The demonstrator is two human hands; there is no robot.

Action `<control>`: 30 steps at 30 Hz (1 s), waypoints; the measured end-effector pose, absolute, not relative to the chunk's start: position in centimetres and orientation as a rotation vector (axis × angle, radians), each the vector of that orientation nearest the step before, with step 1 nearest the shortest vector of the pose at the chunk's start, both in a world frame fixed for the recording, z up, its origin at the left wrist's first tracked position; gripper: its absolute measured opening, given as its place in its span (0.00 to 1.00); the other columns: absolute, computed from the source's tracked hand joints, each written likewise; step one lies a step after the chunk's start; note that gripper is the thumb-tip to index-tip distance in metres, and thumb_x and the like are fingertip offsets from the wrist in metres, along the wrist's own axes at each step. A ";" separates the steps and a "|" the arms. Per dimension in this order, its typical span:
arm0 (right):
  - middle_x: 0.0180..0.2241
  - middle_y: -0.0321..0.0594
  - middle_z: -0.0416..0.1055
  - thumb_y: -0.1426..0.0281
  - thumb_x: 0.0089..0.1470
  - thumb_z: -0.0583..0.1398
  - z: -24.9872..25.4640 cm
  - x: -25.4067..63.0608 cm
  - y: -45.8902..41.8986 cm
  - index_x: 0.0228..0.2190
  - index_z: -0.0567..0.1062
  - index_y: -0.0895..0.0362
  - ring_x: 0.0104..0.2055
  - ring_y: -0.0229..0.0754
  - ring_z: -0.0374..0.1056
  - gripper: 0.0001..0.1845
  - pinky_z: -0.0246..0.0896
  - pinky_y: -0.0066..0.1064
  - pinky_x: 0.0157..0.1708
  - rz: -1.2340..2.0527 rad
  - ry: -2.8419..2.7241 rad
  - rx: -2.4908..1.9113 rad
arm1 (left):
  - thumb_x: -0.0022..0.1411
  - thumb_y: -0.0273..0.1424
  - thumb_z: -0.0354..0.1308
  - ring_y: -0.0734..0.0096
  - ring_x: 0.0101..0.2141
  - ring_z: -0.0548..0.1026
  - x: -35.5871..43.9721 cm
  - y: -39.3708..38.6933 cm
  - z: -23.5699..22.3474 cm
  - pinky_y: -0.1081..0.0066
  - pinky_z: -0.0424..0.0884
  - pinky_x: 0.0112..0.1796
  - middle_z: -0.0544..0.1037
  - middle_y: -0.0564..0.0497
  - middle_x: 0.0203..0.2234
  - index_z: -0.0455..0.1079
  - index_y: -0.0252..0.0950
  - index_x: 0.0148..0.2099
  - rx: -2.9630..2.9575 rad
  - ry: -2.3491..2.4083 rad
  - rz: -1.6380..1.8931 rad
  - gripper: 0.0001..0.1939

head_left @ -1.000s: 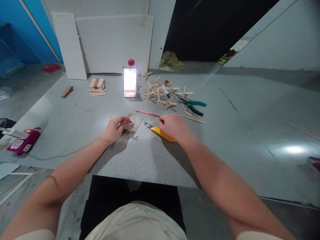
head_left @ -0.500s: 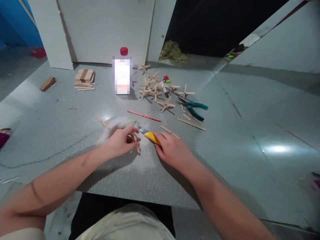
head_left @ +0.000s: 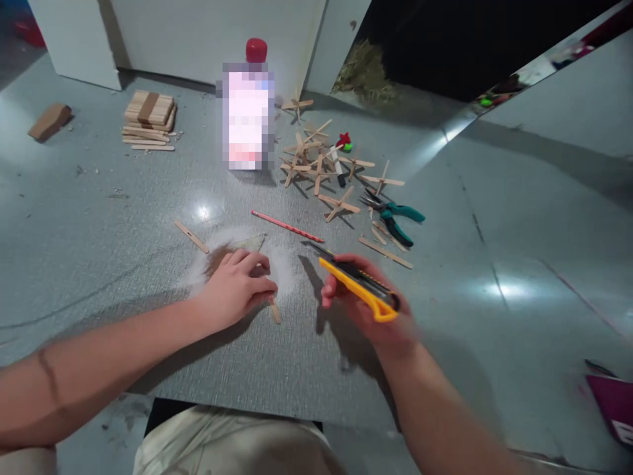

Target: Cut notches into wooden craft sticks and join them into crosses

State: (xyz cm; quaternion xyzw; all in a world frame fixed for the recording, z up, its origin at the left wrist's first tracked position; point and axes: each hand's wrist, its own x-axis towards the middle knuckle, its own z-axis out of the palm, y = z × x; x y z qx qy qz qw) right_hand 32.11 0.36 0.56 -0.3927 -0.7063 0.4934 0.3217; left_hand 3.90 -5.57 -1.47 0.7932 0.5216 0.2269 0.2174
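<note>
My left hand (head_left: 237, 287) is closed over a popsicle stick (head_left: 275, 310) low above the table; only the stick's near end shows below the fingers. Just beyond the knuckles lies a clear set square (head_left: 252, 243), partly covered by the hand. A yellow and black utility knife (head_left: 359, 284) rests in my right hand (head_left: 380, 323), its blade out and pointing up and left. Another popsicle stick (head_left: 191, 236) with a dark slot lies left of the left hand. The red pencil (head_left: 287, 226) lies beyond both hands.
Crossed stick pieces (head_left: 316, 161) are heaped at the back, beside green-handled pliers (head_left: 395, 214). A blurred bottle with a red cap (head_left: 256, 50) stands behind. Bundled sticks (head_left: 148, 109) and a brown block (head_left: 51, 122) sit back left. Loose sticks (head_left: 386, 252) lie right.
My right hand has lifted and pulled back to the right, turning the knife so its whole yellow body shows. My left hand stays on the stick, now covering more of it. The view has shifted.
</note>
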 end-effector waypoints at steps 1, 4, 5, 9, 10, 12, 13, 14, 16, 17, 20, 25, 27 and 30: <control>0.31 0.43 0.77 0.39 0.57 0.58 0.5 32.2 0.1 0.52 0.72 0.45 0.29 0.51 0.76 0.31 0.73 0.44 0.27 1.231 -1.846 -1.046 | 0.72 0.40 0.60 0.53 0.48 0.72 3.8 -5.5 -1.5 0.55 0.63 0.47 0.80 0.46 0.49 0.82 0.48 0.46 2.220 1.438 0.615 0.09; 0.26 0.37 0.74 0.51 0.54 0.69 0.8 32.5 -1.0 0.40 0.75 0.42 0.24 0.47 0.70 0.16 0.67 0.40 0.24 1.017 -1.833 -1.127 | 0.73 0.38 0.59 0.59 0.45 0.74 3.4 -5.2 -1.4 0.59 0.61 0.44 0.82 0.51 0.44 0.81 0.47 0.45 2.284 1.389 0.571 0.08; 0.26 0.37 0.74 0.56 0.54 0.70 1.1 32.6 -1.5 0.36 0.76 0.42 0.24 0.46 0.69 0.11 0.66 0.39 0.24 0.940 -1.837 -1.150 | 0.72 0.37 0.59 0.60 0.43 0.75 3.2 -5.2 -1.3 0.60 0.61 0.44 0.82 0.52 0.43 0.80 0.47 0.43 2.299 1.376 0.559 0.08; 0.30 0.37 0.79 0.68 0.57 0.66 2.5 32.3 -2.7 0.40 0.77 0.46 0.28 0.45 0.75 0.08 0.71 0.37 0.31 0.595 -2.049 -1.090 | 0.73 0.35 0.57 0.63 0.41 0.75 3.1 -5.5 -0.8 0.60 0.60 0.43 0.82 0.53 0.39 0.79 0.43 0.41 2.320 1.378 0.534 0.10; 0.30 0.36 0.79 0.68 0.57 0.64 2.8 32.2 -2.9 0.44 0.77 0.47 0.27 0.44 0.75 0.11 0.72 0.36 0.29 0.534 -2.108 -1.040 | 0.73 0.34 0.57 0.63 0.41 0.75 3.2 -5.7 -0.7 0.60 0.59 0.43 0.82 0.53 0.39 0.79 0.42 0.41 2.319 1.386 0.534 0.10; 0.32 0.36 0.80 0.68 0.57 0.61 3.2 31.7 -3.1 0.48 0.76 0.48 0.28 0.45 0.77 0.17 0.73 0.36 0.28 0.490 -2.218 -0.931 | 0.74 0.33 0.56 0.63 0.42 0.75 3.5 -6.1 -0.4 0.60 0.59 0.44 0.81 0.53 0.40 0.78 0.40 0.42 2.313 1.406 0.535 0.10; 0.33 0.37 0.81 0.69 0.56 0.60 3.3 31.4 -3.1 0.49 0.76 0.49 0.28 0.46 0.78 0.18 0.74 0.36 0.28 0.495 -2.255 -0.885 | 0.74 0.32 0.56 0.63 0.42 0.75 3.7 -6.2 -0.3 0.60 0.59 0.44 0.81 0.53 0.40 0.78 0.40 0.42 2.308 1.415 0.535 0.10; 0.33 0.37 0.81 0.70 0.56 0.60 3.4 31.1 -3.2 0.48 0.76 0.49 0.29 0.46 0.79 0.17 0.74 0.36 0.28 0.505 -2.289 -0.845 | 0.74 0.32 0.56 0.63 0.42 0.75 3.8 -6.3 -0.3 0.60 0.59 0.44 0.81 0.52 0.41 0.78 0.39 0.41 2.303 1.421 0.535 0.09; 0.30 0.36 0.80 0.72 0.56 0.63 3.3 30.5 -3.4 0.47 0.75 0.49 0.27 0.46 0.78 0.17 0.73 0.35 0.25 0.523 -2.314 -0.796 | 0.74 0.31 0.56 0.63 0.42 0.75 4.0 -6.2 -0.3 0.60 0.59 0.43 0.81 0.52 0.40 0.77 0.38 0.41 2.294 1.425 0.530 0.09; 0.28 0.35 0.79 0.73 0.56 0.65 3.2 30.2 -3.6 0.47 0.75 0.48 0.25 0.46 0.76 0.17 0.71 0.35 0.22 0.539 -2.298 -0.796 | 0.74 0.31 0.56 0.63 0.42 0.75 4.1 -6.2 -0.3 0.60 0.59 0.43 0.81 0.52 0.40 0.77 0.38 0.41 2.289 1.425 0.528 0.09; 0.25 0.33 0.75 0.76 0.56 0.65 2.9 29.5 -4.0 0.46 0.75 0.48 0.24 0.44 0.74 0.17 0.67 0.32 0.19 0.603 -2.231 -0.778 | 0.73 0.30 0.56 0.62 0.40 0.74 4.2 -5.9 -0.4 0.60 0.60 0.42 0.81 0.51 0.38 0.77 0.38 0.40 2.254 1.428 0.512 0.09; 0.29 0.37 0.74 0.77 0.57 0.60 2.5 29.2 -4.1 0.42 0.76 0.52 0.28 0.41 0.75 0.12 0.72 0.30 0.25 0.647 -2.239 -0.727 | 0.72 0.29 0.56 0.62 0.40 0.75 4.1 -5.8 -0.4 0.60 0.61 0.43 0.80 0.52 0.39 0.78 0.39 0.41 2.179 1.406 0.515 0.09; 0.31 0.39 0.74 0.77 0.56 0.61 2.2 29.0 -3.9 0.40 0.75 0.53 0.30 0.41 0.76 0.10 0.73 0.30 0.27 0.615 -2.237 -0.718 | 0.72 0.28 0.56 0.63 0.40 0.75 4.1 -5.8 -0.2 0.60 0.62 0.43 0.80 0.51 0.39 0.79 0.39 0.40 2.159 1.401 0.519 0.10; 0.33 0.38 0.74 0.76 0.55 0.66 1.7 28.5 -3.8 0.36 0.73 0.52 0.30 0.39 0.75 0.09 0.74 0.29 0.27 0.574 -2.232 -0.730 | 0.71 0.28 0.56 0.62 0.39 0.75 4.3 -5.7 0.1 0.60 0.63 0.43 0.80 0.51 0.37 0.79 0.38 0.40 2.148 1.403 0.504 0.10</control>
